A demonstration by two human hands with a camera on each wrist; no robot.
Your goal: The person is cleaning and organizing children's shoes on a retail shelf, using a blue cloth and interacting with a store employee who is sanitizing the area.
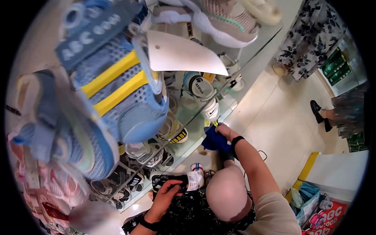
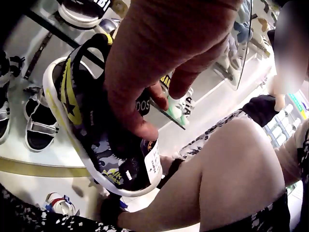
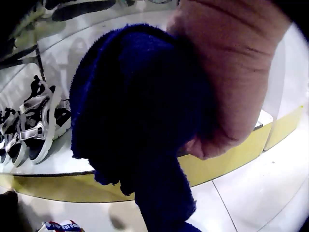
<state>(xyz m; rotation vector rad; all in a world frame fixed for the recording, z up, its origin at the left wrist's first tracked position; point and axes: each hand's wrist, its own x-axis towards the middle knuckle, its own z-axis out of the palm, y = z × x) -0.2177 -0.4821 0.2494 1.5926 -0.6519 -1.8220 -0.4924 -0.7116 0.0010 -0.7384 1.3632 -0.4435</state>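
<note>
My left hand (image 1: 167, 196) (image 2: 164, 53) grips a black and grey camouflage shoe (image 1: 159, 180) (image 2: 104, 150) by its upper, fingers curled over the top. The shoe has a white sole and a yellow star patch. A white printed tag (image 1: 192, 181) (image 2: 153, 164) hangs from it. My right hand (image 1: 224, 131) (image 3: 227, 82) holds a bunched navy blue cloth (image 1: 214, 140) (image 3: 140, 106) beside the glass shelf edge; the cloth hides most of its fingers in the right wrist view. Near the cloth is a child's foot or leg (image 1: 226, 159), partly hidden.
Glass shelves (image 1: 250, 58) full of children's shoes fill the left, with a large blue shoe (image 1: 133, 102) close to the camera. A child's head (image 1: 229, 192) is just below my right hand. Other people's legs (image 1: 327, 114) and a bag of goods (image 1: 307, 199) are at the right.
</note>
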